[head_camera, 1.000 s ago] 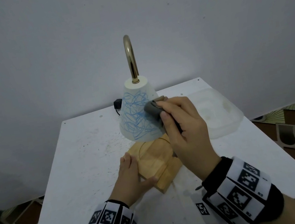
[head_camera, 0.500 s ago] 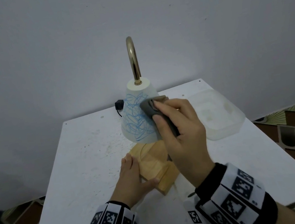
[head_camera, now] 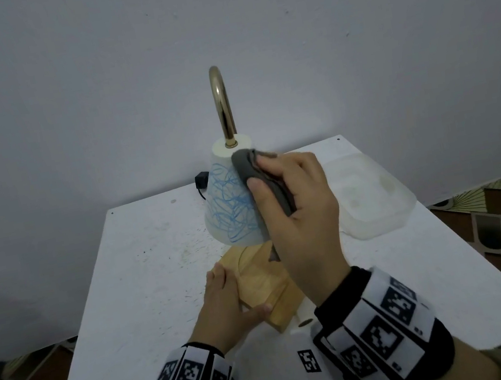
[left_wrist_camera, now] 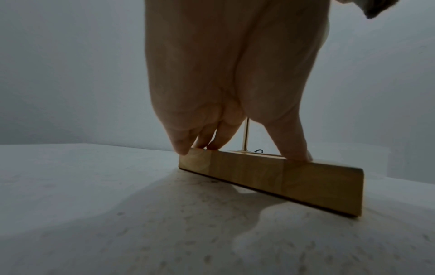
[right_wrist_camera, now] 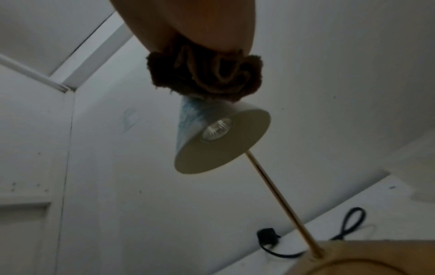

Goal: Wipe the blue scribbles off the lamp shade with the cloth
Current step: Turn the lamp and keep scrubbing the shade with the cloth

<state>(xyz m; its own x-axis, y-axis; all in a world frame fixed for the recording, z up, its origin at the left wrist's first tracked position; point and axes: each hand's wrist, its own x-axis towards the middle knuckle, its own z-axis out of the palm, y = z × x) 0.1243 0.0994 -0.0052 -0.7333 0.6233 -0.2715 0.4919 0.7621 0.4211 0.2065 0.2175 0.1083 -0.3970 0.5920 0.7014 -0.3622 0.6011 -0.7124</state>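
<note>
A white cone lamp shade (head_camera: 228, 203) covered in blue scribbles hangs from a curved brass stem (head_camera: 223, 107) over a wooden base (head_camera: 264, 283). My right hand (head_camera: 293, 212) grips a bunched grey cloth (head_camera: 249, 170) and presses it against the upper right of the shade. In the right wrist view the cloth (right_wrist_camera: 207, 80) sits against the narrow top of the shade (right_wrist_camera: 212, 134). My left hand (head_camera: 226, 308) lies flat on the left edge of the base, and in the left wrist view its fingers (left_wrist_camera: 183, 143) and thumb touch the top of the base (left_wrist_camera: 270, 176).
The lamp stands on a white table (head_camera: 130, 311) against a grey wall. A translucent plastic lid (head_camera: 374, 195) lies at the table's back right. A black cord and plug (head_camera: 202, 180) sit behind the shade. Patterned floor shows past the table's edges.
My right hand has slid the cloth up the shade, from its middle to near its top. My left hand has stayed on the base.
</note>
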